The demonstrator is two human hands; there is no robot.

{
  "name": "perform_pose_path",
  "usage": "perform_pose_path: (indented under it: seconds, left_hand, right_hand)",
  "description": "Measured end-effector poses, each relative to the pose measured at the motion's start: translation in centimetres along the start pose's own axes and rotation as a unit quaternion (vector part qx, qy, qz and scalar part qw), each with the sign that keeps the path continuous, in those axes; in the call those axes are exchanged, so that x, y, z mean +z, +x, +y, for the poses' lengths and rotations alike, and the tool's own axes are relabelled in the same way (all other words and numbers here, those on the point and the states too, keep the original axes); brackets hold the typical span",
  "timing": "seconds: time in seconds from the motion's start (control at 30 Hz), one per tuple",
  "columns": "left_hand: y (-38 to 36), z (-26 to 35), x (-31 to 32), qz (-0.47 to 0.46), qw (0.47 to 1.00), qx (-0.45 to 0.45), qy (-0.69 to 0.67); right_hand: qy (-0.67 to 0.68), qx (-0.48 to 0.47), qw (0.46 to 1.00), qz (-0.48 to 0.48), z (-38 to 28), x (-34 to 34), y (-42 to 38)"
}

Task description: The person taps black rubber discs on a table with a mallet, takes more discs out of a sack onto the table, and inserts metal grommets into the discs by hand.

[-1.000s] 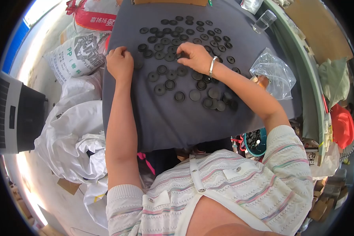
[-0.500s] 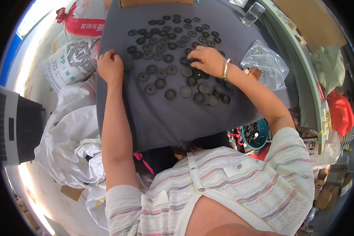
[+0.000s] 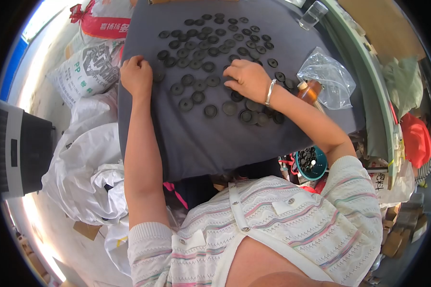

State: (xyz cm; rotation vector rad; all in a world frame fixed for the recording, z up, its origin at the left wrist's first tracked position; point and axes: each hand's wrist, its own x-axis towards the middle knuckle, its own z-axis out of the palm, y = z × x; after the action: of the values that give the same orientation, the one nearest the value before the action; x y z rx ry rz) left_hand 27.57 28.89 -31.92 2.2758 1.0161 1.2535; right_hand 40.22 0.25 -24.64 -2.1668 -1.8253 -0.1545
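Many round black rubber discs with raised rings, such as one disc [image 3: 210, 111], are spread over the dark grey cloth [image 3: 201, 148]. My left hand [image 3: 136, 76] rests at the cloth's left edge with its fingers curled in. Whatever those fingers hold, if anything, is hidden; a darker disc [image 3: 158, 75] lies just right of them. Among the discs on the right, my right hand [image 3: 248, 80] hovers low, palm down. Its fingers are bent and parted, with the fingertips close to the discs, and it covers several of them. A bracelet [image 3: 270, 93] circles the right wrist.
On the right lie a clear plastic bag [image 3: 326, 79] and a small amber bottle [image 3: 310, 91]. A clear cup [image 3: 313, 16] stands at the back right. Below the table's front edge, a teal basin [image 3: 311, 162] holds black pieces. White sacks [image 3: 88, 69] fill the left side.
My right hand has shifted slightly left and down, uncovering discs and the amber bottle on its right. My left hand has stayed nearly in place. The view has tilted a little.
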Motion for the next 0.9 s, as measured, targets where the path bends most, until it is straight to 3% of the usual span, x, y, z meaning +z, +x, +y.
perform_pose_path:
  seconds: [0.1,0.3,0.4,0.5,0.6,0.7,0.8,0.9]
  left_hand:
    - [0.0,0.5,-0.1,-0.006,1.000,0.001,0.001]
    - [0.1,0.0,0.2,0.017,1.000,0.012,0.005]
    - [0.0,0.3,0.0,0.005,1.000,0.000,0.001]
    - [-0.1,0.8,-0.4,-0.005,1.000,-0.008,-0.008]
    - [0.2,0.5,-0.1,0.000,1.000,-0.003,0.001]
    - [0.0,0.3,-0.1,-0.001,1.000,0.002,0.003]
    - [0.0,0.5,-0.2,-0.001,1.000,0.001,-0.004]
    - [0.1,0.5,-0.1,-0.002,1.000,-0.003,-0.008]
  right_hand:
    - [-0.062,0.058,0.991,-0.107,-0.3,-0.5,-0.3]
    - [-0.116,0.023,0.987,-0.106,-0.4,0.4,0.5]
    - [0.084,0.045,0.987,-0.127,-1.9,-0.2,1.1]
    - [0.072,0.104,0.965,-0.231,-2.9,0.2,1.8]
    - [0.099,0.160,0.965,-0.184,-3.1,-0.9,1.7]
    - [0.107,0.120,0.986,-0.037,1.0,-1.9,1.0]
    - [0.130,0.192,0.970,-0.067,2.8,-2.9,0.3]
    - [0.043,0.126,0.989,-0.067,3.5,-1.7,-0.3]
